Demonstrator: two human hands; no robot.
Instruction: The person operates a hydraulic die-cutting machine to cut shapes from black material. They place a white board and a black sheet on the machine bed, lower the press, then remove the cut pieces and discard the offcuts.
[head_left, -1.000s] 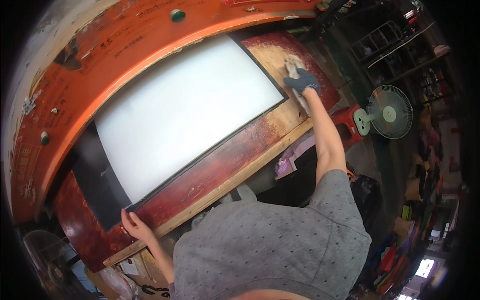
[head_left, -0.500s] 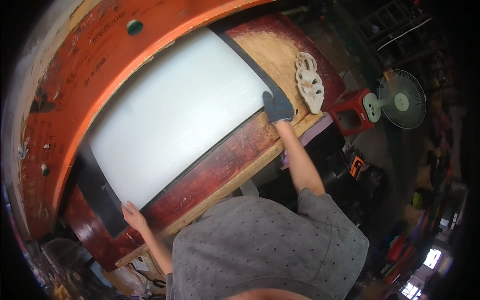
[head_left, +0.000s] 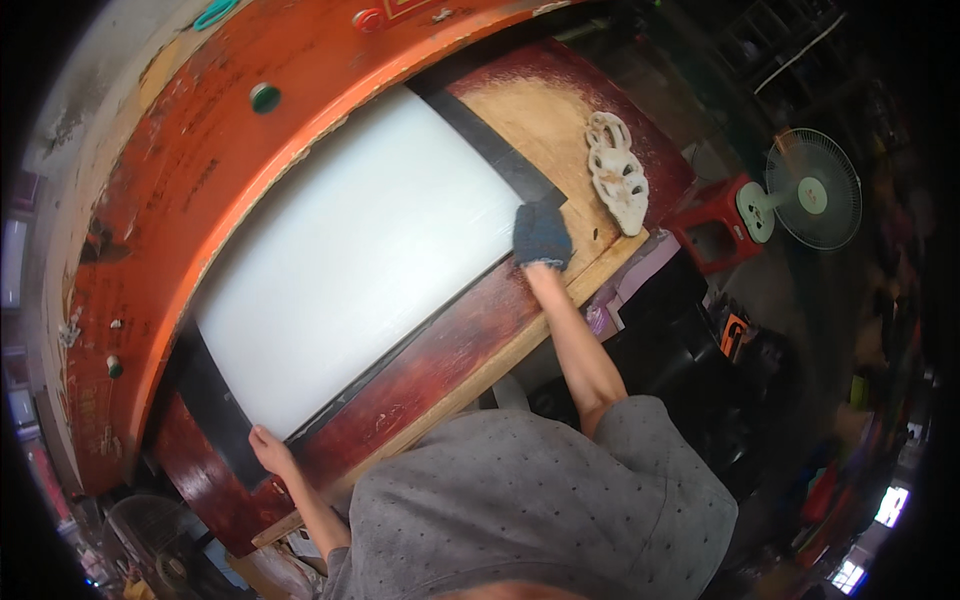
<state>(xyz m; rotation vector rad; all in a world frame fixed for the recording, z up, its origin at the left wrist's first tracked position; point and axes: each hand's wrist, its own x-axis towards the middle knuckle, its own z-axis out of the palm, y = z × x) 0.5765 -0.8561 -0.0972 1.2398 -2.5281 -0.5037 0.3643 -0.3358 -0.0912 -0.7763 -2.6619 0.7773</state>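
A large, glossy white sheet (head_left: pixel 360 260) lies on a black sheet (head_left: pixel 210 395) that shows along its left, right and near edges. At its near left corner, my bare left hand (head_left: pixel 270 450) pinches the edge with fingers together. My right hand (head_left: pixel 542 237), in a dark blue-grey glove, is curled over the near right corner. Its fingertips are partly hidden by the glove's bulk. Both sheets rest on a worn red wooden table (head_left: pixel 430 345), and their far edge runs beneath an orange board (head_left: pixel 215 165).
A dirty white openwork piece (head_left: pixel 617 175) lies on the table's bare-wood right end. Beyond it, a fan (head_left: pixel 812 190) stands by a red plastic stool (head_left: pixel 712 228). Another dark fan (head_left: pixel 150 540) is at lower left. The orange board overhangs the far side and carries green knobs (head_left: pixel 265 97).
My left fingers have closed from a more stretched pose at the corner. The gloved right hand has drawn toward me, uncovering the black sheet's corner. The whole view has shifted slightly.
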